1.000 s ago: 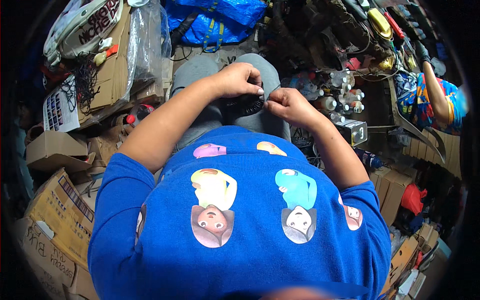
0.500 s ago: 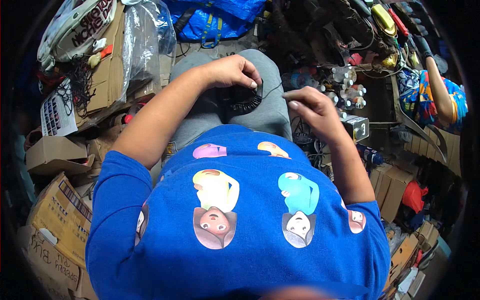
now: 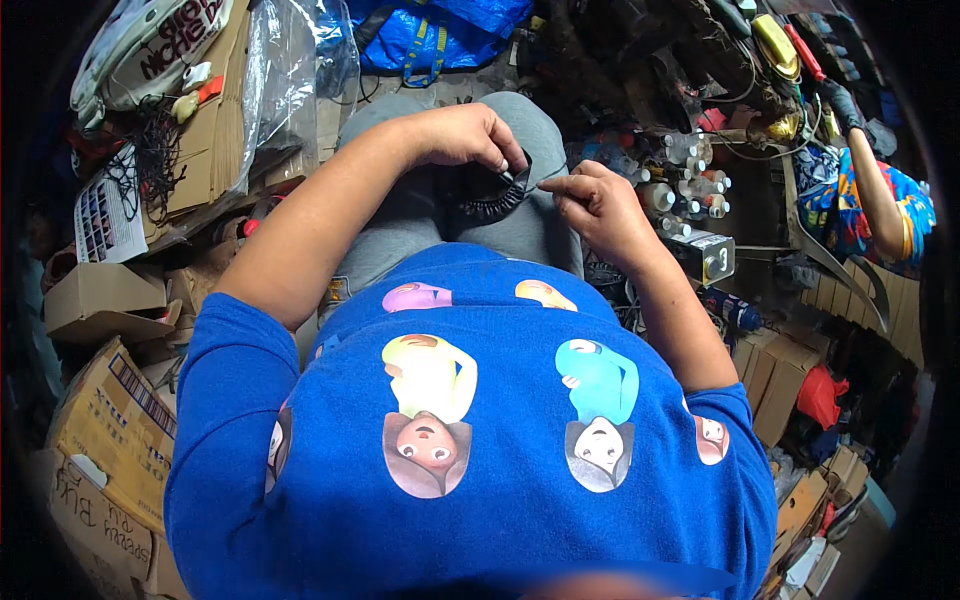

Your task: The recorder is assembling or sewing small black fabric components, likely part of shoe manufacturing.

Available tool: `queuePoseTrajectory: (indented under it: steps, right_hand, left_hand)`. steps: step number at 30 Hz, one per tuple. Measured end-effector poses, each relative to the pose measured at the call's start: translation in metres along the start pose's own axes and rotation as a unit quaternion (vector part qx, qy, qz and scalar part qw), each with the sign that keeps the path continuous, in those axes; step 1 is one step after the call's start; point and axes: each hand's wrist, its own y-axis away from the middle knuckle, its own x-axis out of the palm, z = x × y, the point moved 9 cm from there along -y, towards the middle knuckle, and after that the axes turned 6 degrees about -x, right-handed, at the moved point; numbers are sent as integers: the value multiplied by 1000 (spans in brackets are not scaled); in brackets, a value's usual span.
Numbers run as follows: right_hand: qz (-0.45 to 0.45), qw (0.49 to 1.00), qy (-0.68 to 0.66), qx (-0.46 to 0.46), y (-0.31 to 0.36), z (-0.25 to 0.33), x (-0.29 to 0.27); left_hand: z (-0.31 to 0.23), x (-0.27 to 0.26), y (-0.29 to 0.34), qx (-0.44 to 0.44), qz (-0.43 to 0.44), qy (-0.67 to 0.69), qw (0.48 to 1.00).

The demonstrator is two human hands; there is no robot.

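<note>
Over my lap, my left hand (image 3: 480, 142) is closed on a black curved piece (image 3: 492, 205), with thumb and fingers at its upper edge. Close-set ridges or loops run along its lower rim; its exact kind is unclear, and part of it is hidden by the hand. A small light-coloured spot shows under my left thumb, too small to name. Just right of the piece, my right hand (image 3: 598, 205) pinches with thumb and forefinger. A short stretch of thin dark cord (image 3: 533, 187) runs between the piece and those fingertips.
Cardboard boxes (image 3: 120, 430) and a clear plastic sheet (image 3: 285, 100) stand at left. A blue bag (image 3: 440, 40) lies ahead. Several plastic bottles (image 3: 690, 185) and a metal can (image 3: 708, 258) are at right. Beyond them a co-worker's gloved hand (image 3: 842, 103) reaches among tools.
My right hand has moved left toward the black piece, and the stretch of cord between them has shortened. The left hand stays nearly in place. The co-worker's arm has shifted slightly.
</note>
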Motion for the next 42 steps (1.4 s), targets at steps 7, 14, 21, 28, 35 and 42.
queuePoseTrajectory:
  steps: [7,14,21,28,35,42]
  right_hand:
    - [-51,998,34,-29,7,4,9]
    - [-3,981,179,-79,-6,30,0]
    - [19,980,189,-54,-8,29,1]
    - [20,998,59,-14,-15,7,0]
    - [100,975,-198,20,-22,-55,19]
    - [113,960,-256,12,-28,-56,33]
  left_hand:
    - [0,-3,-7,-8,-8,-15,1000]
    - [-8,-1,-9,12,-4,-32,999]
    - [-10,0,-9,15,4,-14,1000]
    - [-11,-1,-9,56,-4,-72,996]
    - [-23,3,-10,95,-15,-152,984]
    - [-9,-2,-16,72,-12,-129,989]
